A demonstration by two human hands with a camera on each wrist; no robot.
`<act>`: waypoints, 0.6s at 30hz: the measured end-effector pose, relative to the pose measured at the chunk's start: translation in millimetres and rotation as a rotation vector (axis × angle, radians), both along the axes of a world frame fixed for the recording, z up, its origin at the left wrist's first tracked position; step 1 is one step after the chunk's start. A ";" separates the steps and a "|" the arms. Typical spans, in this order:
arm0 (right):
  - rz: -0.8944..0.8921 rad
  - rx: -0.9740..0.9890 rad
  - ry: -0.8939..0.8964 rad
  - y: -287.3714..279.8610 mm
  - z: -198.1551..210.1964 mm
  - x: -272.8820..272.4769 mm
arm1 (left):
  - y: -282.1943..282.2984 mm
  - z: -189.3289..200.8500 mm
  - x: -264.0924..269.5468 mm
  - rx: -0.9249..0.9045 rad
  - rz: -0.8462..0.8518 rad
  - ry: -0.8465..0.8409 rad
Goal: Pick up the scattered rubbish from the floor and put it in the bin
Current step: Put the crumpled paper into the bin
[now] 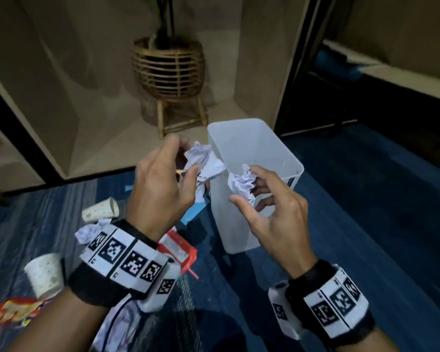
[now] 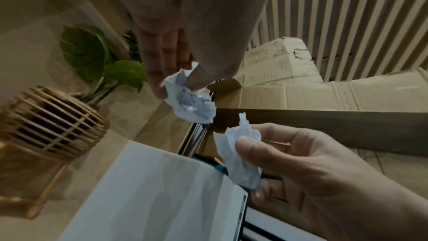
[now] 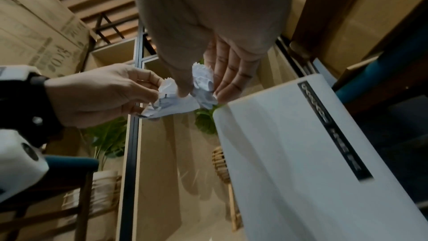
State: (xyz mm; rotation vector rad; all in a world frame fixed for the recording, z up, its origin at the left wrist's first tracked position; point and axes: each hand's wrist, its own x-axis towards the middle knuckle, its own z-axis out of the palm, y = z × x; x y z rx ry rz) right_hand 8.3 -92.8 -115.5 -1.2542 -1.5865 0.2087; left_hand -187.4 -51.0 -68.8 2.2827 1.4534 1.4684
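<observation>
Left hand raised just left of the bin, thumb and fingertips pinching a crumpled paper, the other fingers loosely spread. Paper white, creased, with faint dark print (too blurred to read), hanging level with the bin's rim and just outside its left wall. Same pinch seen in the left wrist view, paper dangling below the fingertips.

Right hand held at the bin's near wall, thumb and bent fingers gripping a second paper ball, smaller and tightly wadded, at the near rim. In the right wrist view, ball caught between thumb and straightish fingers, just above the bin's corner.

Bin white, translucent, rectangular, upright on blue carpet, a dark label strip on its right wall.

Left of the bin, on the carpet: two paper cups on their sides, another paper wad, a red-and-white carton and a bright snack wrapper. Behind the bin, a rattan planter on wooden legs.
</observation>
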 end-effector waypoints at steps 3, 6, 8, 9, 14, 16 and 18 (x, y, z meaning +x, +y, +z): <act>-0.043 0.074 0.015 9.0 19.7 5.1 | 14.2 14.5 16.3 0.048 -0.017 -0.052; -0.088 0.136 0.003 20.3 32.1 12.9 | 29.6 21.7 31.9 0.100 -0.050 -0.060; -0.112 0.147 -0.022 28.4 34.8 18.1 | 42.6 21.3 38.9 0.128 -0.084 -0.066; -0.118 0.139 -0.038 32.6 34.9 20.2 | 49.2 19.9 41.4 0.139 -0.092 -0.065; -0.178 -0.090 -0.184 55.1 19.1 34.8 | 71.7 7.8 55.4 0.120 -0.093 -0.040; -0.191 -0.142 -0.216 56.7 9.5 37.4 | 76.8 1.7 60.9 0.072 -0.097 -0.054; -0.199 -0.122 -0.210 52.7 3.8 37.7 | 79.2 -2.6 66.2 0.017 -0.091 -0.003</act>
